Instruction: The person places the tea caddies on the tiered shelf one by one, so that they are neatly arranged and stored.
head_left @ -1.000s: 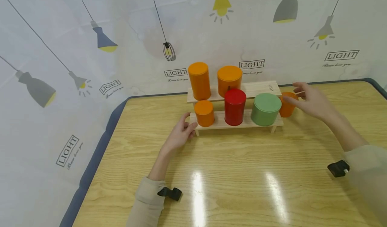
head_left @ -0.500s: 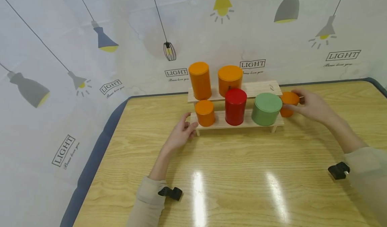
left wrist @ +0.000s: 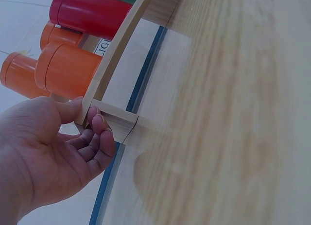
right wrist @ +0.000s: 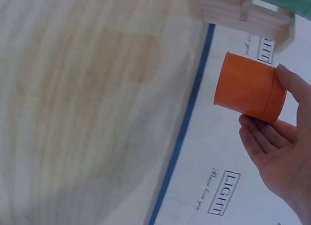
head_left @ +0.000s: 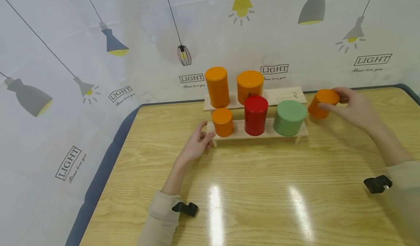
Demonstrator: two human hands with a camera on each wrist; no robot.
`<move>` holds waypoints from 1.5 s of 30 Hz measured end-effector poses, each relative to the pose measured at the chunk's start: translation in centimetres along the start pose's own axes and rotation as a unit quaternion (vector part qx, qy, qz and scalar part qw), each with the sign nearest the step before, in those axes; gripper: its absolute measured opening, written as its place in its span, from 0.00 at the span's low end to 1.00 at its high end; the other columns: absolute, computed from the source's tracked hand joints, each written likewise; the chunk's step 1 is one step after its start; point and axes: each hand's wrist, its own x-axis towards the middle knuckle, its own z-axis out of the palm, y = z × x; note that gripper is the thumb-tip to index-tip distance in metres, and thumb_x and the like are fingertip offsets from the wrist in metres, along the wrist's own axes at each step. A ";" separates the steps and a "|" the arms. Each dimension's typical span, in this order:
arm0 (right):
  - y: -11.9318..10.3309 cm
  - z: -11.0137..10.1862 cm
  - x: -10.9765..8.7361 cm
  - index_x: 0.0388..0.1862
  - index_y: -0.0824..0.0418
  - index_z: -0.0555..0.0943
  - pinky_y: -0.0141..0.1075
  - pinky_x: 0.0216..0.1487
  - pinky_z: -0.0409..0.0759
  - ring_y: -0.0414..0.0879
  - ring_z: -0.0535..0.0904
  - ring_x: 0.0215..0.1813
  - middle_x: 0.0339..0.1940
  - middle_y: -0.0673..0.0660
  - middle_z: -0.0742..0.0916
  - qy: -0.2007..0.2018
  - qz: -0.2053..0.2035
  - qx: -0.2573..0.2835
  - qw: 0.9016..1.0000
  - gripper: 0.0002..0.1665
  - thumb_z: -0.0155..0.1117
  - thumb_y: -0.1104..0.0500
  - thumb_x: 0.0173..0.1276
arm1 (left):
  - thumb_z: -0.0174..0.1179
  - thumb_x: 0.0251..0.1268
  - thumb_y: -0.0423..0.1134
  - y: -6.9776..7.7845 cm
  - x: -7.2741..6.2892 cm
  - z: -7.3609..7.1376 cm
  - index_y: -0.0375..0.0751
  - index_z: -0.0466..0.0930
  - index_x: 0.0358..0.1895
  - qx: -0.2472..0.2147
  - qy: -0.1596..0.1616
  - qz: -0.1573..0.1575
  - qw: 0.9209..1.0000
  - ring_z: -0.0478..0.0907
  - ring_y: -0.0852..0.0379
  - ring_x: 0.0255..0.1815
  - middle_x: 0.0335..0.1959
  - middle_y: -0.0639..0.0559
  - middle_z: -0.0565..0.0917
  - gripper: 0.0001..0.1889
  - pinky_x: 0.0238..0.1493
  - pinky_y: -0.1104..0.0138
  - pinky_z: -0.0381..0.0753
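Observation:
My right hand (head_left: 356,109) grips a small orange canister (head_left: 323,104) and holds it tilted, off the table, just right of a two-tier wooden shelf (head_left: 237,133). In the right wrist view, the thumb and fingers lie on opposite sides of that orange canister (right wrist: 248,86). At the shelf's left end, my left hand (head_left: 195,144) pinches the lower tier, with the thumb on top and fingers curled beneath, as the left wrist view shows. On the lower tier stand another small orange canister (head_left: 222,123), a red canister (head_left: 256,115) and a green canister (head_left: 290,117).
A tall orange canister (head_left: 217,87) and a wide orange canister (head_left: 250,87) stand on the upper tier. Behind the wooden table (head_left: 256,180) hangs a white cloth printed with lamps (head_left: 210,31). A dark blue edge (head_left: 98,187) borders the table.
My right hand has closed on the small orange canister beside the shelf, then lifted it up and to the right, away from the green canister. The left hand stays put.

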 end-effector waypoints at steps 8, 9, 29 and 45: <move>-1.8 -2.6 0.1 0.70 0.70 0.72 0.34 0.45 0.68 0.21 0.66 0.38 0.58 0.74 0.81 0.079 -0.003 -0.017 0.997 0.43 0.72 0.44 0.67 | 0.52 0.81 0.49 0.1 -0.1 0.0 0.40 0.48 0.81 0.000 0.002 -0.001 1.000 0.74 0.50 0.33 0.35 0.40 0.79 0.36 0.38 0.61 0.75; -2.0 -2.8 0.2 0.70 0.70 0.71 0.30 0.44 0.68 0.20 0.66 0.38 0.59 0.75 0.80 0.084 -0.003 -0.015 0.996 0.43 0.72 0.44 0.67 | 0.52 0.81 0.49 0.1 -0.1 0.0 0.39 0.48 0.81 0.001 0.002 0.000 1.000 0.74 0.50 0.33 0.35 0.40 0.79 0.36 0.38 0.61 0.75; -8.4 -1.4 1.7 0.71 0.62 0.74 0.38 0.51 0.66 0.26 0.71 0.46 0.59 0.63 0.82 0.057 -0.048 0.035 0.997 0.39 0.72 0.44 0.67 | 0.52 0.80 0.48 0.1 -0.2 0.1 0.40 0.47 0.81 -0.012 0.002 -0.003 1.000 0.73 0.50 0.34 0.36 0.40 0.79 0.36 0.38 0.61 0.75; -10.9 1.3 3.3 0.67 0.67 0.75 0.51 0.55 0.71 0.60 0.77 0.55 0.57 0.66 0.83 0.016 -0.079 0.029 0.996 0.40 0.70 0.42 0.68 | 0.52 0.80 0.48 0.2 -0.2 0.1 0.40 0.48 0.81 -0.015 0.004 -0.008 1.000 0.74 0.51 0.34 0.36 0.40 0.79 0.36 0.39 0.61 0.75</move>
